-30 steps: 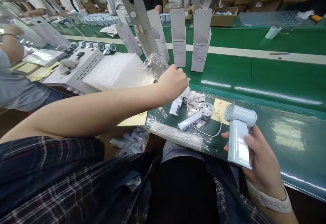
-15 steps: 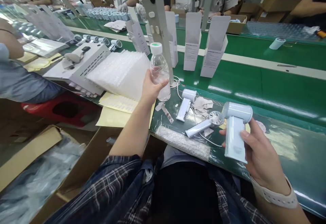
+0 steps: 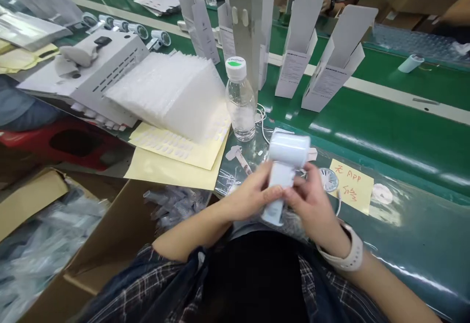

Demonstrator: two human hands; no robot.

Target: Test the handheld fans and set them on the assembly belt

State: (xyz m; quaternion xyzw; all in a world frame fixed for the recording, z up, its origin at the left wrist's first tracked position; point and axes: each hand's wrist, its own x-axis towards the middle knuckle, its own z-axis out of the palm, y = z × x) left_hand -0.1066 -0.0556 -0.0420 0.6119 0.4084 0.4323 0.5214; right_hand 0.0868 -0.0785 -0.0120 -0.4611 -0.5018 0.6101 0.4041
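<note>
Hands meet at the centre of your view, just above your lap: your left hand (image 3: 249, 196) and your right hand (image 3: 312, 205) are together, both clamped on the pale blue handheld fan (image 3: 284, 164). You grip its handle from either side, fingers wrapped around the lower part, while the round barrel head sticks up at 12 o'clock from your knuckles. A light watch strap (image 3: 347, 257) circles your right wrist.

At 12 o'clock from the fan, a clear water bottle (image 3: 240, 100) with a white cap stands upright on the green bench (image 3: 404, 137), near the base of a grey metal post (image 3: 249, 24). At 10 o'clock lies a stack of white bubble-wrap bags (image 3: 169, 93) on yellow sticker sheets (image 3: 172, 161). Further out at 10 o'clock sits a white vented machine (image 3: 106, 63).

At 3 o'clock from your hands, a yellow handwritten note (image 3: 350, 186) lies flat on the bench, with a small round fan grille (image 3: 328, 180) just beside its left edge, partly hidden by your right hand. At 1 o'clock, two open white cartons (image 3: 330, 63) stand upright on the belt. At 8 o'clock, a cardboard box (image 3: 117, 235) holds plastic-wrapped parts (image 3: 176, 205). Another person's torso shows at the far side, at 12 o'clock.
</note>
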